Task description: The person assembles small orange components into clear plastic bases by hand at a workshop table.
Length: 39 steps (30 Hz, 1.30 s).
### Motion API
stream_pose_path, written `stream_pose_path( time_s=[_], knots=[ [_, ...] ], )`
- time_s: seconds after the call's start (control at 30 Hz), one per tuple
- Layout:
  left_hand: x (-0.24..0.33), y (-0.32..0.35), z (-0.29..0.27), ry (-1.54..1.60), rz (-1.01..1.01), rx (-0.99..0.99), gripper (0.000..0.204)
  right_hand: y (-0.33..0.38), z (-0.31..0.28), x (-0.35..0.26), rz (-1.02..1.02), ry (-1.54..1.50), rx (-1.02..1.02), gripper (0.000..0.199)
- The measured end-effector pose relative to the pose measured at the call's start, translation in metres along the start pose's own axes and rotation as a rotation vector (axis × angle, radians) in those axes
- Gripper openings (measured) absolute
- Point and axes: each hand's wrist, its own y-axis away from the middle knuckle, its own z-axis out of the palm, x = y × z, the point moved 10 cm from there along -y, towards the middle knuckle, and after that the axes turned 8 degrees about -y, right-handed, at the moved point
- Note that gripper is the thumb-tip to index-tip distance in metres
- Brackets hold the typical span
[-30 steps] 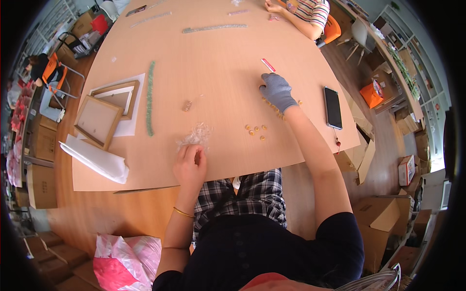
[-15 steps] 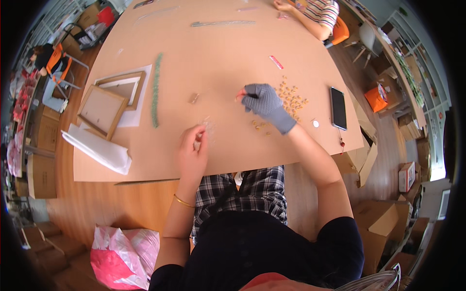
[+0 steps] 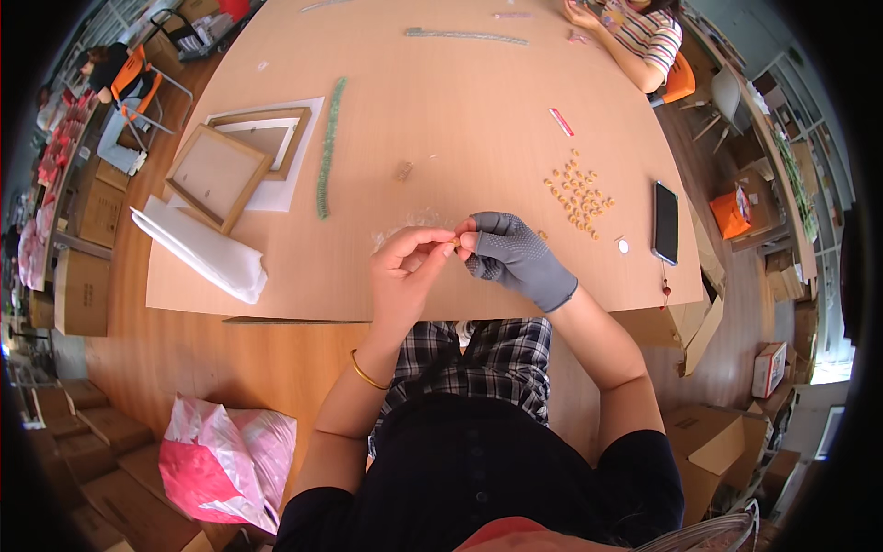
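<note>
My bare left hand (image 3: pixel 405 271), with a gold bangle on its wrist, meets my right hand (image 3: pixel 522 259) over the table's near edge. A grey dotted glove with bare fingertips covers the right hand. The thumbs and forefingers of both hands pinch a tiny golden-brown piece (image 3: pixel 456 243); fingers hide most of it. Just beyond the left hand lie clear plastic scraps (image 3: pixel 418 219), partly covered by it. A loose cluster of small golden pieces (image 3: pixel 579 195) lies on the table to the right of my glove. Farther off is a small brownish clear packet (image 3: pixel 403 171).
Two wooden frames (image 3: pixel 219 175) rest on white sheets at the left, beside a folded white wrap (image 3: pixel 198 253). A green beaded strip (image 3: pixel 329 147) lies nearby. At the right are a black phone (image 3: pixel 665 224), a white disc (image 3: pixel 624 247) and a red-and-white strip (image 3: pixel 561 122). A co-worker (image 3: pixel 635 41) sits far right.
My right hand has come from near the golden pieces back toward me and left. My left hand has risen to meet it, and their fingertips now touch at the tiny piece. The view has shifted slightly.
</note>
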Motion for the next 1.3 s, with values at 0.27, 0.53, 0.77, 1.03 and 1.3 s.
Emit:
stream_pose_path(
  time_s=[0.27,0.53,0.77,1.03,1.3],
  knots=[
    [0.046,0.009,0.000,-0.628,0.383,0.139,0.016,0.007,0.005,0.010,0.012,-0.185,0.076,0.017],
    [0.055,0.015,-0.002,-0.749,0.525,0.204,0.023,0.009,0.003,0.023,-0.096,-0.193,0.022,0.019],
    [0.065,0.019,0.007,-0.899,0.616,0.146,0.021,0.010,0.005,0.020,-0.125,-0.078,0.043,0.021],
    [0.047,0.018,-0.002,-0.829,0.580,0.132,0.023,-0.004,0.000,0.021,-0.141,-0.246,0.112,0.022],
    [0.011,0.023,-0.019,-0.953,0.439,0.153,0.019,-0.087,-0.030,-0.065,-0.448,0.719,0.296,0.020]
  ],
)
